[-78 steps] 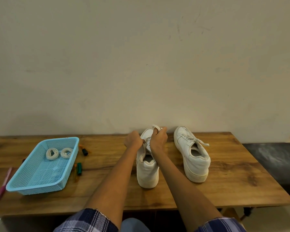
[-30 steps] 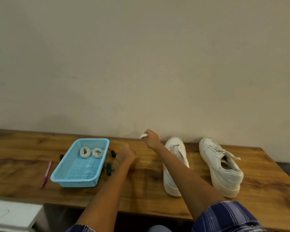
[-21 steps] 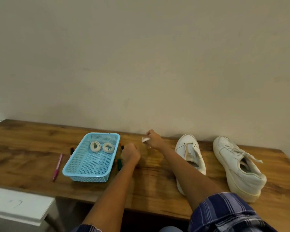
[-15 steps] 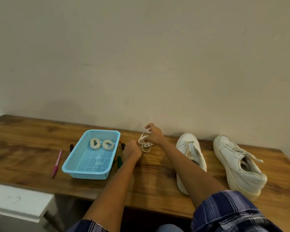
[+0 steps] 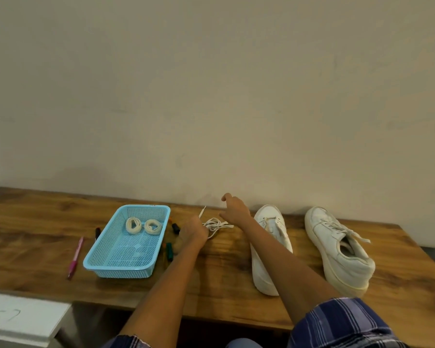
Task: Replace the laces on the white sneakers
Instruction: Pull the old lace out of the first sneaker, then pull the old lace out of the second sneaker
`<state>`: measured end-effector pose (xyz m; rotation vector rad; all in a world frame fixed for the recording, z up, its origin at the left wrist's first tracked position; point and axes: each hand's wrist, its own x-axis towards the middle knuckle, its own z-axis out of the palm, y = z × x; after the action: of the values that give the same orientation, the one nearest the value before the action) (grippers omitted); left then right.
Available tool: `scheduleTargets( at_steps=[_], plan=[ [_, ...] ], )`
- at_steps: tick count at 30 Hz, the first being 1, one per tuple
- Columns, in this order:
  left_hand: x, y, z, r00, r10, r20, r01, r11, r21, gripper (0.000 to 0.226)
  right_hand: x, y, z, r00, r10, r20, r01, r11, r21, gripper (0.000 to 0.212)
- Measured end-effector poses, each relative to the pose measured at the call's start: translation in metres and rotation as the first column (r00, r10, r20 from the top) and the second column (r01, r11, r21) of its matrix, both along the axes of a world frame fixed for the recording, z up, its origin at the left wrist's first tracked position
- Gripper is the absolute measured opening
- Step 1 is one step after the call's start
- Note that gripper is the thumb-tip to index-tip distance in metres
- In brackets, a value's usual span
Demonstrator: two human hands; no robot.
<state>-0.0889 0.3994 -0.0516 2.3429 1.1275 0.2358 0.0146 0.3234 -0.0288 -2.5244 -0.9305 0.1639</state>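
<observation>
Two sneakers sit on the wooden table [image 5: 236,272] before me: the near sneaker [image 5: 266,247] at about one o'clock from my chest looks stripped of its lace, while the far sneaker [image 5: 337,249] at two o'clock is laced, a loose end trailing off its side. The old lace [image 5: 215,225] lies in a loose heap on the wood at twelve o'clock, between my hands. My right hand [image 5: 234,209] hovers just above its far end, fingers spread and relaxed, holding nothing. My left hand [image 5: 194,233] rests at the lace's near end with its fingers curled under; I cannot tell whether they pinch a strand or only touch it.

At eleven o'clock stands the blue basket [image 5: 103,262], with two coiled new laces [image 5: 143,225] lying side by side in its far half.

The step in hand, as I judge it, is putting the old lace aside and fetching a fresh coil. To do it well I should leave the old lace bunched and well apart from the basket, so used and new do not mix, then lift one coil whole instead of tugging a strand, which could tangle it. The markers [image 5: 170,249] lie just beside the basket's right wall, and a pink pen [image 5: 75,257] at ten o'clock; my wrist should pass above them.
</observation>
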Motion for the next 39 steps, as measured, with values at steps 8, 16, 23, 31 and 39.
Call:
scheduleTargets(
  at_steps=[8,16,23,31,39],
  plan=[
    [0.035,-0.061,0.029,0.970,-0.100,0.223,0.109,0.993,-0.032,0.026,0.012,-0.075,0.039,0.995,-0.093,0.036,0.087,0.985,0.149,0.041],
    [0.060,-0.150,0.016,0.959,-0.244,0.146,0.267,0.949,-0.169,0.086,0.035,-0.199,0.035,0.850,-0.511,0.128,0.522,0.850,-0.073,0.048],
    [0.065,-0.162,0.014,0.966,-0.259,0.005,0.259,0.964,-0.065,0.080,0.042,-0.262,0.007,0.821,-0.566,-0.069,0.560,0.823,-0.096,0.063],
    [0.064,-0.177,0.024,0.952,-0.303,-0.031,0.302,0.924,0.234,0.065,0.032,-0.255,0.006,0.873,-0.482,-0.078,0.476,0.875,-0.083,0.058],
    [0.091,-0.239,0.040,0.796,-0.568,0.209,0.577,0.816,0.021,0.051,0.052,-0.278,0.004,0.834,-0.435,-0.339,0.518,0.830,0.209,0.057]
  ],
)
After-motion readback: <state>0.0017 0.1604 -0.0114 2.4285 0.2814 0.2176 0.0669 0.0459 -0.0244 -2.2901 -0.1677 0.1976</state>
